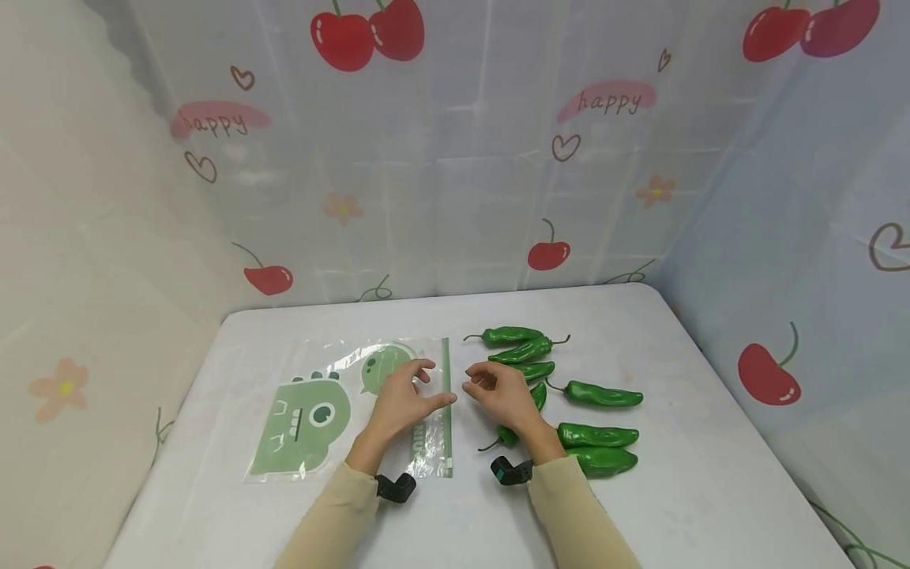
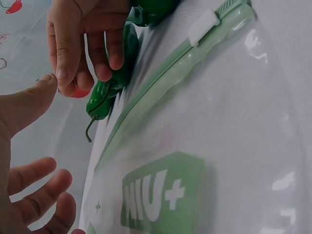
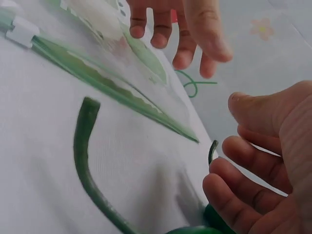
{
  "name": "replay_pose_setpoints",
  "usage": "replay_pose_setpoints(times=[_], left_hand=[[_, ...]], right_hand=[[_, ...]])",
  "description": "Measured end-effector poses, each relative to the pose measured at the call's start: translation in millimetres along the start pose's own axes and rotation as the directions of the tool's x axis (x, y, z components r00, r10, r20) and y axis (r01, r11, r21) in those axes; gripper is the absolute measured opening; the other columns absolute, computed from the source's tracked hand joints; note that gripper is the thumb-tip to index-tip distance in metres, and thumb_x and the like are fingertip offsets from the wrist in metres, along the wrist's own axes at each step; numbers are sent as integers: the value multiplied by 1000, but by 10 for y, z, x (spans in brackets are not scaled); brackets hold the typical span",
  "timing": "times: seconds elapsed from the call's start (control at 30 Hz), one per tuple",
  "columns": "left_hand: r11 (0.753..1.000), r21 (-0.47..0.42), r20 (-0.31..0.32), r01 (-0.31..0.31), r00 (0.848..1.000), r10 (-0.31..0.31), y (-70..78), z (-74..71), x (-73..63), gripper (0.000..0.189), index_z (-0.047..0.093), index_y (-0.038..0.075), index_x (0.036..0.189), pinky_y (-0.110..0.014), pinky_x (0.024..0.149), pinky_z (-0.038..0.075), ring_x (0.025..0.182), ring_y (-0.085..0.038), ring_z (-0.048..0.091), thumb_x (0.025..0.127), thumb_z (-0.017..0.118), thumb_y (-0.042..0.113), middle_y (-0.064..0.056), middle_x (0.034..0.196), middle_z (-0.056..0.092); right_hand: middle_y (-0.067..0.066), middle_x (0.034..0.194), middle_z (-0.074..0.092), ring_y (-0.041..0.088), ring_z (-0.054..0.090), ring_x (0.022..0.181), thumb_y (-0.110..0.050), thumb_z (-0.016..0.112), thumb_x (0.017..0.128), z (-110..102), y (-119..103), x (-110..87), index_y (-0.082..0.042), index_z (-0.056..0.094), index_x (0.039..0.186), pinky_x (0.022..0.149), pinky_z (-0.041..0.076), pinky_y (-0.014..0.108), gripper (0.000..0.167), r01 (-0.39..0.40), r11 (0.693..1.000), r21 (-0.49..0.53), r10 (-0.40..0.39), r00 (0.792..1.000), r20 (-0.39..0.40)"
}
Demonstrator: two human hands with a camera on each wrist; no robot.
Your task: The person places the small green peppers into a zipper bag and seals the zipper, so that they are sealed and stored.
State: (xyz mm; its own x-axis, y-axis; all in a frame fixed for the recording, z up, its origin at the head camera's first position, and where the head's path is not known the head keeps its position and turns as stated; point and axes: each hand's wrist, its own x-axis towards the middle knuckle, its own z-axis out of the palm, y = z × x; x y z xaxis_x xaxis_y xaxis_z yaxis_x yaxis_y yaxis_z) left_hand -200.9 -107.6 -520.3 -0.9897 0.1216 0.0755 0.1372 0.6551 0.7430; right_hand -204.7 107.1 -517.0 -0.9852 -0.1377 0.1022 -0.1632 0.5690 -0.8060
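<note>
A clear zip bag [image 1: 313, 431] with green cartoon prints lies flat on the table, its green zip edge [image 1: 446, 411] towards the right. In the left wrist view a white slider [image 2: 204, 28] sits at one end of the zip. My left hand [image 1: 401, 401] hovers over the bag's right part, fingers loosely bent and thumb pointing right, holding nothing. Facing it, my right hand [image 1: 506, 395] is held above the green peppers with its fingers loosely curled and nothing in them. A pepper [image 1: 539, 395] lies partly hidden under the right hand, and its neighbour [image 1: 532, 370] shows just beyond.
More long green peppers lie on the right: one pepper [image 1: 512, 336] at the back, another [image 1: 604, 395] farther right, and two side by side, the nearer one [image 1: 604, 461] by the right sleeve. A printed curtain [image 1: 441, 197] surrounds the white table [image 1: 711, 490].
</note>
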Motion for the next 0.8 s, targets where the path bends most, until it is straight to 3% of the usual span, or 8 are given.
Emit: replay_pose_setpoints(times=[0.27, 0.57, 0.8], left_hand=[[999, 28, 7, 16, 1000, -16, -19, 91, -40, 68, 66, 17, 130, -36, 78, 50, 96, -19, 61, 75, 89, 50, -2, 106, 68], [999, 41, 6, -11, 1000, 11, -25, 126, -42, 64, 67, 13, 126, -34, 75, 48, 90, -17, 59, 76, 89, 46, -1, 102, 66], [998, 62, 8, 3, 1000, -4, -51, 145, -24, 65, 67, 12, 125, -36, 76, 49, 88, -18, 60, 75, 90, 47, -3, 102, 67]], right_hand=[[0, 91, 72, 14, 65, 84, -20, 79, 92, 58, -97, -10, -8, 76, 112, 76, 56, 34, 24, -22, 1000, -18, 22, 1000, 1], [1, 88, 71, 13, 65, 81, -17, 78, 92, 143, -130, 45, -7, 77, 108, 73, 55, 33, 19, -24, 998, -58, 26, 999, 38], [2, 87, 71, 13, 63, 78, -15, 76, 92, 210, -154, 106, -7, 77, 104, 71, 53, 32, 14, -85, 991, -104, 94, 992, 80]])
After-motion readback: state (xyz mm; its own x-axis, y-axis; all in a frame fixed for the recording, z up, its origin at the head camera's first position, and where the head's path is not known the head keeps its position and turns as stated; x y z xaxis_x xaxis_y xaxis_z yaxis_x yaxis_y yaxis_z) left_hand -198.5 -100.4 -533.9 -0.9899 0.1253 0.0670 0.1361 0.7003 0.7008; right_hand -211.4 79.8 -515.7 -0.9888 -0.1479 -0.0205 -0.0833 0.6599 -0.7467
